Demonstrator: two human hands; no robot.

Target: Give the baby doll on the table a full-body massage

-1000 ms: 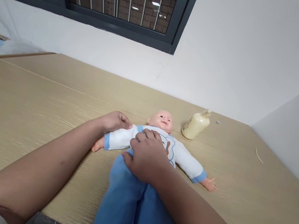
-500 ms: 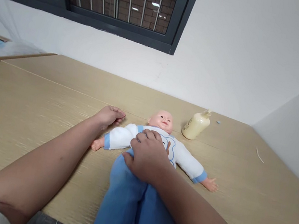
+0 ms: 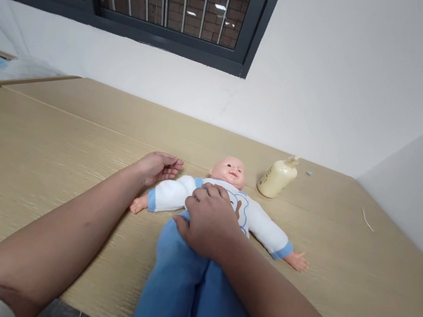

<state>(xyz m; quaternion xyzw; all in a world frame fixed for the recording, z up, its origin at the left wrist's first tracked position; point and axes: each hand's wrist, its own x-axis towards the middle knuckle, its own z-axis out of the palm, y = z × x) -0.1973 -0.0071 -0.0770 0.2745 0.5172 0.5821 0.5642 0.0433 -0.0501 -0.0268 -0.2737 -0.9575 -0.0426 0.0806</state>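
A baby doll [image 3: 269, 232] lies on its back on the wooden table, head away from me and arms spread. It wears a white top with blue cuffs and a printed animal, and blue trousers [image 3: 173, 287]. My right hand [image 3: 212, 218] rests flat on the doll's belly, covering part of the print. Beside the doll's sleeve on the left, my left hand [image 3: 161, 167] hovers or rests on its edge, with its fingers loosely curved and nothing seen in them. Whether it touches the sleeve I cannot tell.
On the table [image 3: 54, 154], a cream pump bottle [image 3: 278, 178] stands right of the doll's head. Farther right are a small blue bit [image 3: 308, 173] and a thin pale strip [image 3: 367, 220]. A white wall and a barred window [image 3: 173, 0] rise behind.
My left hand has shifted slightly right and its fingers have opened out a little. My right hand and the doll stay where they were.
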